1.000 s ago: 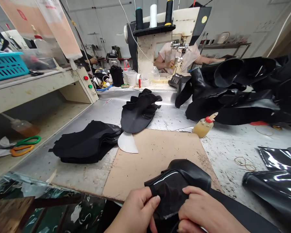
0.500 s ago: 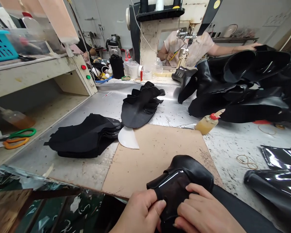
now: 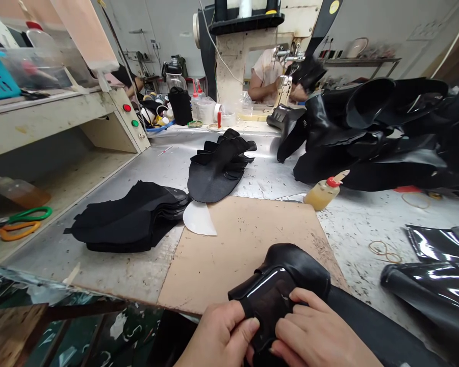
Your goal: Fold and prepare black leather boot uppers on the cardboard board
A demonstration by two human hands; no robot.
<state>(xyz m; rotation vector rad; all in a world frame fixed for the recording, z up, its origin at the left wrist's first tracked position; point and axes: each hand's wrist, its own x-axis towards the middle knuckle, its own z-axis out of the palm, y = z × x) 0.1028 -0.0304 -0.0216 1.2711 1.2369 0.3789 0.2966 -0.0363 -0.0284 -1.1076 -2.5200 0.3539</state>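
A black glossy shoe upper (image 3: 279, 280) rests on the near edge of a brown cardboard mat (image 3: 245, 239). My left hand (image 3: 218, 339) pinches its shiny patent panel from the left, thumb on top. Pressing on the same panel from the right is my right hand (image 3: 321, 336), fingers curled against it. Both hands sit at the bottom of the view, close together.
Two stacks of black cut pieces (image 3: 133, 216) (image 3: 218, 168) and a white piece (image 3: 199, 219) lie beyond the mat. A glue bottle (image 3: 323, 192) stands right of it. Black boot uppers (image 3: 375, 132) pile at the right. A person works at a sewing machine (image 3: 252, 56) at the back. Scissors (image 3: 21, 224) lie on the left shelf.
My hands stayed on the shoe upper, fingers shifting slightly. The person at the sewing machine drew an arm back from the boot pile and now holds a black piece at the machine.
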